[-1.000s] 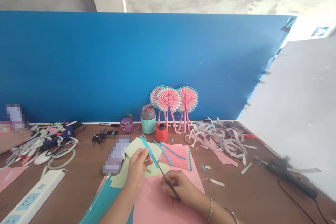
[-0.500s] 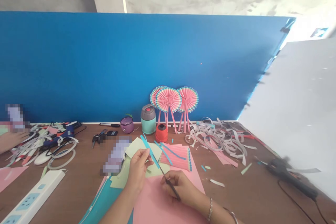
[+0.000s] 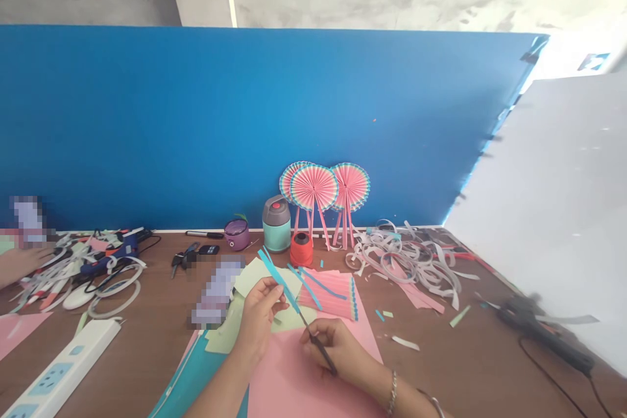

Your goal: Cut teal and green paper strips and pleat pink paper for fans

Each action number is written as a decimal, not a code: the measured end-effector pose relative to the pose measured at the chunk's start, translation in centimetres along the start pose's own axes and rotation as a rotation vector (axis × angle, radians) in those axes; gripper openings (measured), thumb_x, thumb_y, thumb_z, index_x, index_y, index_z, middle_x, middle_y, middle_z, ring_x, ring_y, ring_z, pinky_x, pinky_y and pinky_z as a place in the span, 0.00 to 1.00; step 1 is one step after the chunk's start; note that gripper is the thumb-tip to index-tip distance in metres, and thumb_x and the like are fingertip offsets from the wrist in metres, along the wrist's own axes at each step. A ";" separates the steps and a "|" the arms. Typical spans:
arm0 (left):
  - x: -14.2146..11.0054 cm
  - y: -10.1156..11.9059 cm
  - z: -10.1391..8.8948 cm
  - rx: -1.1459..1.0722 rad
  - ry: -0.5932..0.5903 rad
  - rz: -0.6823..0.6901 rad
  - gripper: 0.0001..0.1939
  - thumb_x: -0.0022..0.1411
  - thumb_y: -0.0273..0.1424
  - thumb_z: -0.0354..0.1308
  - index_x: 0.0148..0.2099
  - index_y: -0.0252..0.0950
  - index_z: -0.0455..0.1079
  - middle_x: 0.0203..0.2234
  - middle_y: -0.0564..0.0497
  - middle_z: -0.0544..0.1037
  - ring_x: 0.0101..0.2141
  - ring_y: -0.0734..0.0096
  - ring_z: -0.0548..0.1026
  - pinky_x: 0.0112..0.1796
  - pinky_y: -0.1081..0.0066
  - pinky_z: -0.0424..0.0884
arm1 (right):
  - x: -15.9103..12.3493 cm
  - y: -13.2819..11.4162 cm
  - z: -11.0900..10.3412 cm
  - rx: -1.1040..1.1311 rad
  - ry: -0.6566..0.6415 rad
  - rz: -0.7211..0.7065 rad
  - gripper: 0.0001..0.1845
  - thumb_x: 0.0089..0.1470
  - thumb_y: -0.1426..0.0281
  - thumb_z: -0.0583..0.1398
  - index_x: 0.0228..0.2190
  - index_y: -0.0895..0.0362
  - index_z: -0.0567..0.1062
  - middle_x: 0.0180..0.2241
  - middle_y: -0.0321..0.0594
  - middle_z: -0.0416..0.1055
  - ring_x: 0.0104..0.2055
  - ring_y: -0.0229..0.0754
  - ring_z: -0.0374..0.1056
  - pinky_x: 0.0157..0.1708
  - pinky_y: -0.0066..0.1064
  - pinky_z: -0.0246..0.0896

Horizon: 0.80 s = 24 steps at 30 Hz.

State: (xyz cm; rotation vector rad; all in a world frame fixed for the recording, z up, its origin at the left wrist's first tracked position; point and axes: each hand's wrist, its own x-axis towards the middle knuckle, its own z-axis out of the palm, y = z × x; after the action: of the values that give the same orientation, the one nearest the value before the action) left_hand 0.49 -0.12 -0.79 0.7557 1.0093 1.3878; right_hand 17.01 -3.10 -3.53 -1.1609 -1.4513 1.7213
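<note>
Between thumb and fingers, my left hand (image 3: 262, 310) pinches a narrow blue paper strip (image 3: 274, 272), held up at a slant. My right hand (image 3: 333, 346) is closed around the dark handles of a pair of scissors (image 3: 321, 349). The scissor blades point up and left and meet the lower end of the strip. Below both hands lies a large pink paper sheet (image 3: 294, 375). Just beyond them is a folded pink paper piece (image 3: 328, 294) with a blue-striped edge and loose blue strips on it. Pale green sheets (image 3: 230, 326) lie under my left hand.
Pink paper fans (image 3: 314, 187) stand against the blue partition (image 3: 196, 124), behind a red container (image 3: 301, 251) and a teal flask (image 3: 277, 232). Curled white strips (image 3: 411, 268) and a glue gun (image 3: 539, 333) lie right. A power strip (image 3: 63, 366) and another person's hand (image 3: 24, 264) are left.
The blue strip has shifted slightly left and down at the scissor blades. Both hands keep their grip and nearly the same place.
</note>
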 end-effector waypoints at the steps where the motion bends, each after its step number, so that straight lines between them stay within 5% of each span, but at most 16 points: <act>1: 0.0 0.0 0.0 0.004 -0.005 0.000 0.13 0.44 0.33 0.65 0.32 0.35 0.67 0.21 0.58 0.69 0.23 0.78 0.69 0.27 0.77 0.67 | 0.0 0.0 0.0 0.004 -0.005 0.002 0.16 0.38 0.62 0.64 0.26 0.60 0.70 0.11 0.23 0.55 0.12 0.25 0.46 0.12 0.20 0.40; 24: -0.3 0.5 0.3 0.093 -0.052 0.017 0.12 0.44 0.33 0.63 0.32 0.35 0.68 0.21 0.56 0.70 0.21 0.78 0.67 0.26 0.76 0.67 | -0.2 -0.5 0.3 0.040 -0.003 0.019 0.10 0.38 0.67 0.62 0.25 0.59 0.69 0.10 0.22 0.55 0.11 0.26 0.47 0.12 0.20 0.41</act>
State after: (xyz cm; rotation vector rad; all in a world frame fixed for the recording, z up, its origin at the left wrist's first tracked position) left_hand 0.63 -0.37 -0.20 0.8669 1.0349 1.3364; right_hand 16.79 -3.35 -3.01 -1.1547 -1.4051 1.7579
